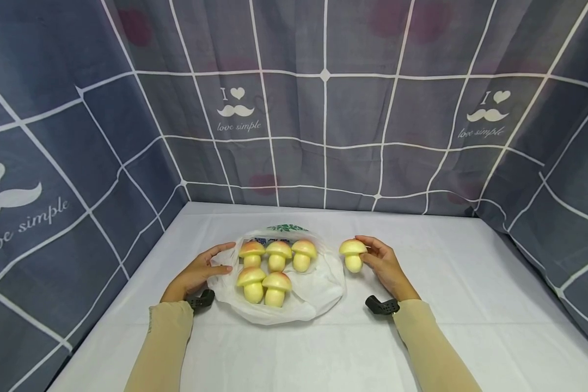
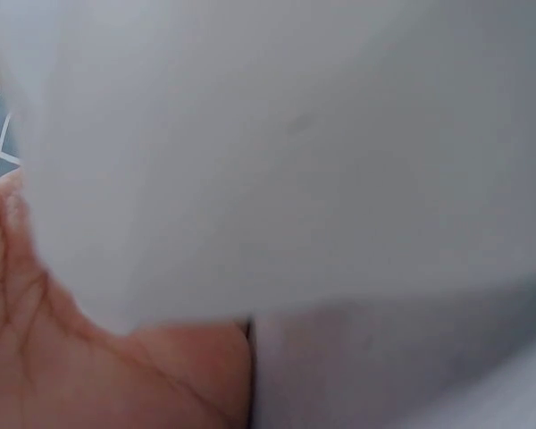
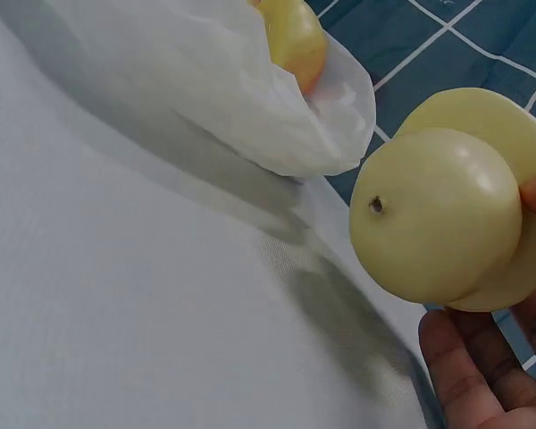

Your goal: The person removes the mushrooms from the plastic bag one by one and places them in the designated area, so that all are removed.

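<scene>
On the table a white plastic bag [image 1: 318, 286] lies with its mouth spread, holding several yellow toy mushrooms [image 1: 253, 292] with reddish tinges on their caps. My left hand [image 1: 197, 275] rests against the bag's left edge, thumb and fingers apart; in the left wrist view the white plastic [image 2: 277, 179] covers much of the palm. To the right of the bag, my right hand [image 1: 384, 264] pinches another mushroom [image 1: 353, 253] by its cap, stem down. Up close in the right wrist view, this mushroom's [image 3: 433, 219] round stem end shows a small dark hole.
A white cloth covers the table [image 1: 284, 354]. Behind it and at both sides hangs a grey-blue checked curtain [image 1: 294, 109] with white lines. Each wrist wears a black camera mount [image 1: 382, 306].
</scene>
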Demonstrator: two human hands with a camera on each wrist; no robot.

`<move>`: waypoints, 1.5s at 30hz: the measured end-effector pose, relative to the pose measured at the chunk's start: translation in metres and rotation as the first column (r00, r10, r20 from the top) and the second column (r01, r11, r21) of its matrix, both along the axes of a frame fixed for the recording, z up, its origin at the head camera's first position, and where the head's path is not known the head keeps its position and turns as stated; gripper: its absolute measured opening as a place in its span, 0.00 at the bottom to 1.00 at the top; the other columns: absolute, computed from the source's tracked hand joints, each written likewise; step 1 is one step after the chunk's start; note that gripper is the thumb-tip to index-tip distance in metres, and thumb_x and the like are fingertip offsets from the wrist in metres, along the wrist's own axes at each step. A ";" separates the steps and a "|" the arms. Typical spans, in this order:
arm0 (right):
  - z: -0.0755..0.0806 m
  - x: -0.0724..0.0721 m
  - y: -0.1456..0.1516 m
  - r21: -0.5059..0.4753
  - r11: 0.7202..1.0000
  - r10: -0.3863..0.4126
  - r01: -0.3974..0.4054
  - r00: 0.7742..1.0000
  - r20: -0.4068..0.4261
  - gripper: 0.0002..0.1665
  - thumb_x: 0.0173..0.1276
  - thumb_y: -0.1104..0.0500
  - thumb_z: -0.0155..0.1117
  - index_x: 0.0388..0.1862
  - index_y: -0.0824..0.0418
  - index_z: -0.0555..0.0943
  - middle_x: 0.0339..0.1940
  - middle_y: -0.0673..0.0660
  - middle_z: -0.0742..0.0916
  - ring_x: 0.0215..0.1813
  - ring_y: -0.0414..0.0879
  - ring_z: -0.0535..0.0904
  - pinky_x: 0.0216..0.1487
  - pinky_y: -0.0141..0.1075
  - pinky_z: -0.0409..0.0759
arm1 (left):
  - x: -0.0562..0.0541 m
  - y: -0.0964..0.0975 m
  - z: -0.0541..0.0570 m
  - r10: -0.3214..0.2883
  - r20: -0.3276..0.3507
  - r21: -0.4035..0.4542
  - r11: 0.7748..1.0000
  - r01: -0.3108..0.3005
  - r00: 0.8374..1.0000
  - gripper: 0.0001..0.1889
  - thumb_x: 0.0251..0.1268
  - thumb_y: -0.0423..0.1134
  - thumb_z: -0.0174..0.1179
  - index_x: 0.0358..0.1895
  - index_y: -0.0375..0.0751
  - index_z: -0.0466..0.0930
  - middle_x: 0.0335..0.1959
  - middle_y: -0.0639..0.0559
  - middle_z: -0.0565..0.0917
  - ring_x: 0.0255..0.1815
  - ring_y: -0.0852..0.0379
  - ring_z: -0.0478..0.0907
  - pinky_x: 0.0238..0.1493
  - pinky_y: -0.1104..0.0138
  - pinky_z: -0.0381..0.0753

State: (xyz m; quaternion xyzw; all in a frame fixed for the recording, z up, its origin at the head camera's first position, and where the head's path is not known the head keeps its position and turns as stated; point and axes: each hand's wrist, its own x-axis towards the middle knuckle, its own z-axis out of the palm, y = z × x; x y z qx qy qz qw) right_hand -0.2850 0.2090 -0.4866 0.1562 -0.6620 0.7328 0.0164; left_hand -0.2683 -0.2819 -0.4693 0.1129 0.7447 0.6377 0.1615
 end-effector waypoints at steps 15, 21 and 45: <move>-0.002 -0.003 0.003 0.124 0.990 -0.060 0.061 0.998 -0.018 0.29 0.71 0.78 0.62 0.71 0.84 0.73 0.58 0.48 0.88 0.55 0.34 0.81 0.59 0.25 0.78 | -0.001 0.000 0.000 -0.002 -0.011 -0.004 1.000 0.002 1.000 0.44 0.73 0.29 0.68 0.87 0.33 0.53 0.83 0.23 0.57 0.55 0.56 0.85 0.50 0.57 0.90; -0.002 -0.003 0.003 0.139 0.989 -0.048 0.051 0.999 -0.022 0.29 0.73 0.76 0.62 0.71 0.83 0.73 0.65 0.68 0.84 0.57 0.33 0.80 0.61 0.24 0.77 | -0.001 0.001 -0.001 0.000 -0.009 0.001 1.000 0.000 1.000 0.44 0.73 0.29 0.68 0.87 0.33 0.54 0.84 0.24 0.55 0.56 0.56 0.84 0.51 0.57 0.89; -0.007 -0.005 0.003 0.168 0.984 -0.064 0.063 0.998 0.000 0.29 0.74 0.75 0.63 0.73 0.80 0.73 0.69 0.75 0.80 0.59 0.32 0.80 0.63 0.23 0.75 | -0.003 0.001 0.000 0.033 -0.038 -0.081 0.996 -0.036 0.999 0.44 0.73 0.31 0.69 0.86 0.33 0.56 0.87 0.29 0.50 0.75 0.37 0.69 0.54 0.62 0.87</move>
